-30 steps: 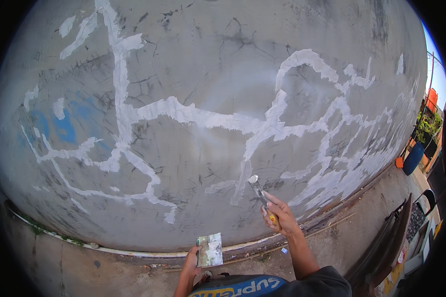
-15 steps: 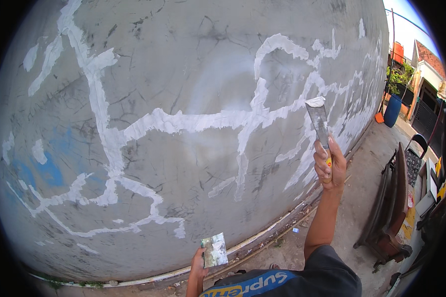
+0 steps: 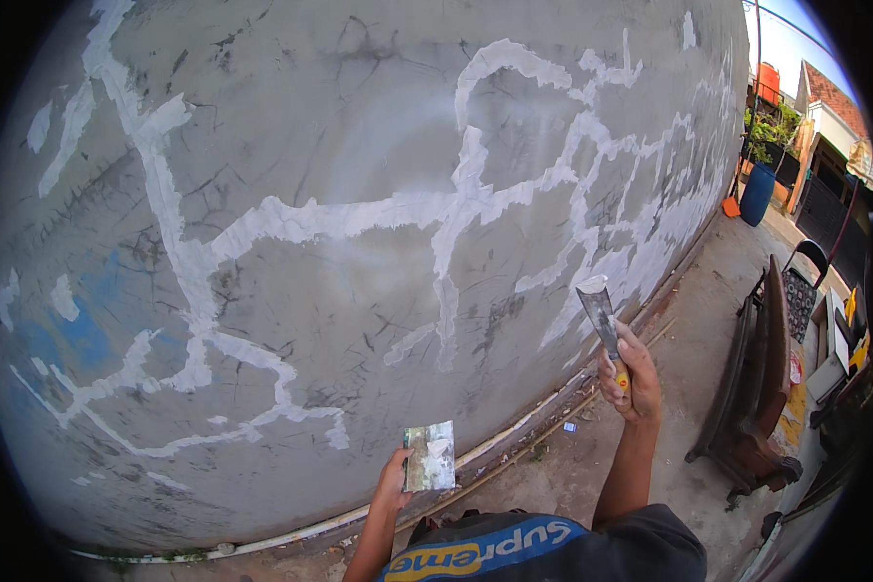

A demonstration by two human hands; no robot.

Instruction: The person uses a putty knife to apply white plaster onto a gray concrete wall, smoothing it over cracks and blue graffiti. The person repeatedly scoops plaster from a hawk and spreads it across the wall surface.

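My right hand [image 3: 635,378] grips the yellow handle of a putty knife [image 3: 598,310], whose metal blade points up-left and carries white paste at its tip, in front of the grey wall [image 3: 359,126]. My left hand [image 3: 393,473] holds a flat rectangular board [image 3: 430,454] smeared with white paste, low in the view. White patching strips [image 3: 330,218] branch across the cracked wall, denser toward its right end, and blue paint [image 3: 82,330] shows at the left.
A pipe [image 3: 495,441] runs along the wall's foot beside concrete ground [image 3: 679,349]. At the right lie dark wooden furniture [image 3: 771,378], a patterned chair [image 3: 800,291] and white panels [image 3: 824,349]. Farther back are a blue barrel [image 3: 757,194], plants [image 3: 776,131] and a gate [image 3: 824,199].
My right hand and the knife rose and moved right, then came down. My left hand and board are now slightly higher. The view has turned right, showing more of the alley.
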